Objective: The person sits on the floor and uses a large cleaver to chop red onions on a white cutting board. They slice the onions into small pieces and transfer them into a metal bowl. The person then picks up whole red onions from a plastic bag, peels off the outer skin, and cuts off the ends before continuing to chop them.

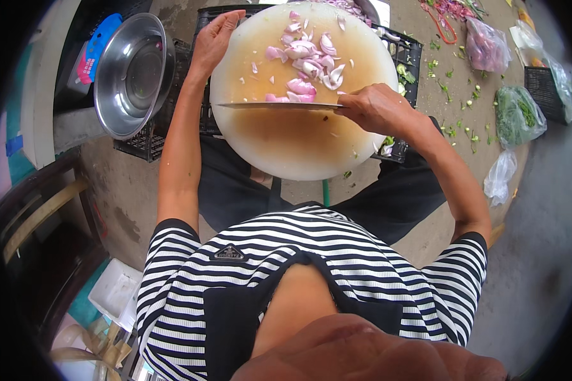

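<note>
In my right hand (pixel 374 108) is the handle of a knife. Its blade (pixel 281 105) lies across a round, brown-stained white cutting board (pixel 305 157), seen almost edge-on. Just beyond the blade are cut pieces of purple onion (pixel 301 88), and more onion pieces (pixel 310 55) are heaped toward the far side. Small onion scraps dot the board around them. My left hand (pixel 217 40) is at the board's upper left rim, fingers curled and pointing away from me. Whether it grips the rim or only rests beside it cannot be made out.
Black plastic crates (pixel 412 62) are under the board. A steel basin (pixel 131 76) stands at left. Beyond the board, a container (pixel 369 9) holds more cut onion. Vegetable trimmings (pixel 450 128) litter the floor at right, near bags of greens (pixel 517 114) and purple onions (pixel 487 47).
</note>
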`<action>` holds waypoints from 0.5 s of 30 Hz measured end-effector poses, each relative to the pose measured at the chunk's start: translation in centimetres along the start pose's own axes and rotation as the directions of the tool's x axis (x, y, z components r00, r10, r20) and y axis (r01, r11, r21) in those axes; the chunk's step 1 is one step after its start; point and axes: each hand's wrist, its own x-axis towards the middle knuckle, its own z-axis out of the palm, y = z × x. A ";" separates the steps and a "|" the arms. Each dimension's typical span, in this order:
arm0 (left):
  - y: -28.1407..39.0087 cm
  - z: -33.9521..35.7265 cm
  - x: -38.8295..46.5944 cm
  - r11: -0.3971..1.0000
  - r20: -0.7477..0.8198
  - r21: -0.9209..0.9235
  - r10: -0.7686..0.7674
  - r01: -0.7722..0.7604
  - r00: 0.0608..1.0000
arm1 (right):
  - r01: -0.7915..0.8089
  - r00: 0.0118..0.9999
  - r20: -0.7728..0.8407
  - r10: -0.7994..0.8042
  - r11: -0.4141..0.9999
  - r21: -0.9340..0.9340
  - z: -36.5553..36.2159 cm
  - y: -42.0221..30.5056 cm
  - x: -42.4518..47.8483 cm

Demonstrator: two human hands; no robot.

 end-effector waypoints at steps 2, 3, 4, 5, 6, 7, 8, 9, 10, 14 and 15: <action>0.5 0.6 -0.3 0.998 0.032 -0.039 -0.054 0.055 0.998 | -0.019 0.998 -0.058 0.019 1.000 -0.005 -0.8 2.4 0.1; 0.5 0.9 -0.1 0.995 0.049 -0.059 -0.079 0.082 0.996 | -0.042 0.996 -0.078 0.042 0.999 -0.001 -1.6 3.3 0.2; 0.1 0.8 0.3 0.998 0.072 0.060 0.003 -0.007 0.997 | -0.067 0.995 -0.078 0.065 0.998 -0.019 -2.2 4.1 0.3; 0.0 1.0 0.7 0.999 0.109 0.028 -0.025 0.022 0.994 | -0.061 0.992 -0.113 0.056 0.997 -0.048 -2.6 5.1 0.5; 0.4 1.5 0.7 0.998 0.146 -0.002 -0.054 0.055 0.988 | -0.055 0.989 -0.145 0.043 0.996 -0.076 -2.9 6.1 0.6; 0.8 2.0 0.8 0.995 0.184 -0.031 -0.083 0.090 0.979 | -0.049 0.984 -0.176 0.030 0.993 -0.103 -3.2 7.1 0.8; 1.3 2.5 1.1 0.990 0.258 -0.065 -0.106 0.126 0.960 | -0.043 0.982 -0.185 0.024 0.994 -0.103 -3.4 8.0 0.8; 1.4 2.9 1.7 0.986 0.302 -0.051 -0.136 0.159 0.944 | -0.034 0.981 -0.194 0.013 0.994 -0.106 -3.8 8.8 1.0; 1.3 3.3 2.1 0.981 0.345 -0.036 -0.167 0.191 0.924 | -0.026 0.979 -0.204 0.003 0.994 -0.108 -4.1 9.6 1.2; 1.5 3.8 4.7 0.961 0.482 0.041 -0.258 0.272 0.837 | 0.010 0.973 -0.227 -0.038 0.992 -0.127 -5.8 12.1 2.0; 1.8 3.7 5.6 0.957 0.530 0.054 -0.269 0.284 0.804 | 0.017 0.972 -0.230 -0.048 0.991 -0.133 -6.3 12.8 2.2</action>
